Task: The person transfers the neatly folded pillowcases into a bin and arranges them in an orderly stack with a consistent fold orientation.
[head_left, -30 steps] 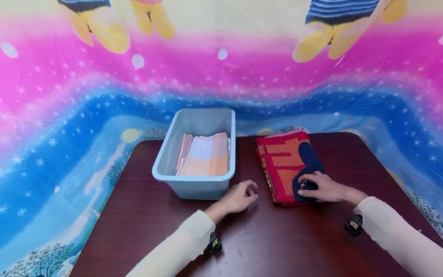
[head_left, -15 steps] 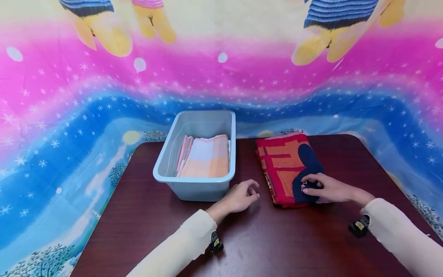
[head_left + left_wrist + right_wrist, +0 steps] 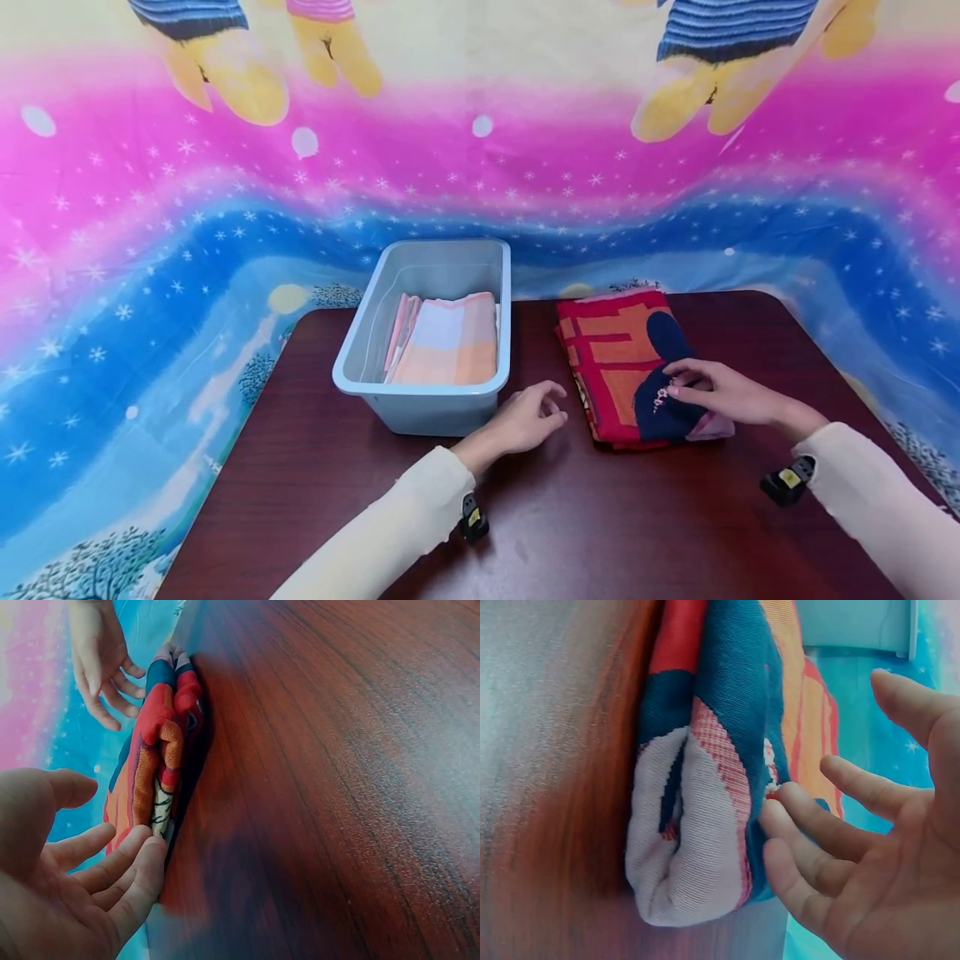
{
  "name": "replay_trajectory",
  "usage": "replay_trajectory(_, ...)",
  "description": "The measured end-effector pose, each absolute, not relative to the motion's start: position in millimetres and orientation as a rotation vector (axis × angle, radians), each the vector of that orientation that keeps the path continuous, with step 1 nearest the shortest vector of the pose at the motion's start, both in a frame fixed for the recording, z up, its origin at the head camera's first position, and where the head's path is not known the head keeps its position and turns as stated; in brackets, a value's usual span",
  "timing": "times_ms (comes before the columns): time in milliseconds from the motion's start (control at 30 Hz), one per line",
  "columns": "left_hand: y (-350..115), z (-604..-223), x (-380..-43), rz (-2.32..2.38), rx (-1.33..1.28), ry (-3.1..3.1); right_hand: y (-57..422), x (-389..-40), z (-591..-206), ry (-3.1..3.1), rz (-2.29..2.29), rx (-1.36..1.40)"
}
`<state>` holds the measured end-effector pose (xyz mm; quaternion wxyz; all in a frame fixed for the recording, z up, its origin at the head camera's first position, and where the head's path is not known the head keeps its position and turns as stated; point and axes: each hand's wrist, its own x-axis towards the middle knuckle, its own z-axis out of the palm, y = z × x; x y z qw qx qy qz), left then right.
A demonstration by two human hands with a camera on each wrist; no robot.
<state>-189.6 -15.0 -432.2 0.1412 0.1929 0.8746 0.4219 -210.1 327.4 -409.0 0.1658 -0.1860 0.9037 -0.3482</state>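
Observation:
A folded red and orange towel (image 3: 611,375) with dark blue patches lies on the table, right of the middle. Over its near right part is my right hand (image 3: 723,392), fingers loosely bent and the palm holding nothing. In the right wrist view, the fingertips of that right hand (image 3: 855,855) come right at the towel's layered fold (image 3: 712,810), which shows pale pink and dark blue. My left hand (image 3: 525,417) hovers between the towel and a grey-blue plastic bin (image 3: 435,414), its fingers relaxed. Seen from the left wrist, the left fingertips overlap the towel's folded edge (image 3: 161,750).
Inside the bin, a folded checked cloth (image 3: 446,333) in white and peach leans beside a pinkish folded cloth (image 3: 401,329). The dark reddish wooden table (image 3: 585,517) has rounded far corners. A printed curtain (image 3: 480,183) hangs behind the table and along its sides.
My right hand has drawn back to the right and slightly up, uncovering the towel's pale pink corner. My left hand has shifted a little to the right. The towel stays in place.

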Motion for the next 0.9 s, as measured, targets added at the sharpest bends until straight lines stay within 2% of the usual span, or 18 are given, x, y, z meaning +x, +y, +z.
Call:
replay_trajectory(467, -6, -431, -197, 1.245, 0.571, 2.544, 340, -222, -413, 2.803, -1.002, -0.427)
replay_trajectory(900, 0, -441, -217, 1.418, 0.428, 2.540, 355, -241, -422, 2.802, -0.977, -0.254)
